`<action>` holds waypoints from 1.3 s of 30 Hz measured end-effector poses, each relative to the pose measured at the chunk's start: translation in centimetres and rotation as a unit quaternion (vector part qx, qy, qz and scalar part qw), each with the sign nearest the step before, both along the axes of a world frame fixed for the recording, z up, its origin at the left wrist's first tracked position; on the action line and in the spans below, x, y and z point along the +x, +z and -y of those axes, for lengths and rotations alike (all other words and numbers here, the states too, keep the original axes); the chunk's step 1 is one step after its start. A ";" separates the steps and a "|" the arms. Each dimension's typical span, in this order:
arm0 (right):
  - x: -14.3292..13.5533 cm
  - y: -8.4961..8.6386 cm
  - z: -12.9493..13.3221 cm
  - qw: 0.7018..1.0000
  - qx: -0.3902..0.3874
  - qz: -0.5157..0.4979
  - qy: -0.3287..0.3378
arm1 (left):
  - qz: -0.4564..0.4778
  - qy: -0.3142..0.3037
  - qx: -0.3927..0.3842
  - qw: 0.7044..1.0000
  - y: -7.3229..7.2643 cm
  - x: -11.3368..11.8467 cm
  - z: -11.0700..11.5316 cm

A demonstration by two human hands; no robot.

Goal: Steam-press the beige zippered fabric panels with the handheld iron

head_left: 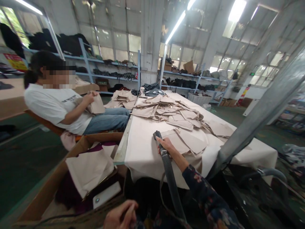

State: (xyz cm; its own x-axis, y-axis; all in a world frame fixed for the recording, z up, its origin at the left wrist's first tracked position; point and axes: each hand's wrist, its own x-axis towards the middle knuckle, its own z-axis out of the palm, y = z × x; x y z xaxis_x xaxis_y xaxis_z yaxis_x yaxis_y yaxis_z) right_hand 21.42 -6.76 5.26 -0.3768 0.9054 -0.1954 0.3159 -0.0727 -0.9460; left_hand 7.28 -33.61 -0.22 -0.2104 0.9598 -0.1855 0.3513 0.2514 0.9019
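My right hand [166, 145] is wrapped round the black handle end of a ribbed grey vacuum hose [172, 178], above the near edge of the white-covered table [140, 149]. Just beyond the hand lie flat beige fabric pieces [192, 140], with a larger heap of similar pieces [164, 109] behind them. My left hand [121, 215] is low at the bottom edge of the view, its fingers curled and pressed together; what they hold, if anything, cannot be made out. Near it, a cardboard box [47, 187] holds beige fabric pieces [91, 170] and a white phone-like object [107, 194].
A seated person [57, 101] at the left holds a beige fabric piece [97, 104]. A slanted metal post [262, 101] rises at the table's right side. Blue shelves [114, 74] with dark goods line the wall. Black machinery [257, 190] stands at lower right.
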 end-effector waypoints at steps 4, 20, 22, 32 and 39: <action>0.2 -0.5 0.8 0.999 0.033 -0.032 -0.013 | 0.071 0.042 0.099 0.992 2.9 2.2 -11.7; 4.1 0.0 -4.4 0.951 0.284 0.121 -0.006 | 0.064 0.165 0.087 0.980 3.7 3.4 -25.8; 6.3 -0.2 -6.8 0.936 0.302 0.171 -0.065 | 0.147 0.185 0.085 0.968 3.1 3.1 -25.4; 9.6 -6.3 -12.6 0.885 0.300 0.313 -0.171 | 0.113 0.155 -0.001 0.982 1.9 3.0 -25.1; 11.8 -6.3 -15.2 0.901 0.312 0.269 -0.135 | -0.074 0.108 -0.039 0.991 2.3 3.5 -28.0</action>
State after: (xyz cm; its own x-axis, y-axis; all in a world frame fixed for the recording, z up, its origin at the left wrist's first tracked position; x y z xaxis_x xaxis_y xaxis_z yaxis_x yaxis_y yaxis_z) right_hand 33.26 8.48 -1.09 -0.1293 0.9466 0.2954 0.7909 0.2782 -0.5451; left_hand 10.79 -5.59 2.05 -0.4404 0.8730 -0.2096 0.4091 0.4029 0.8187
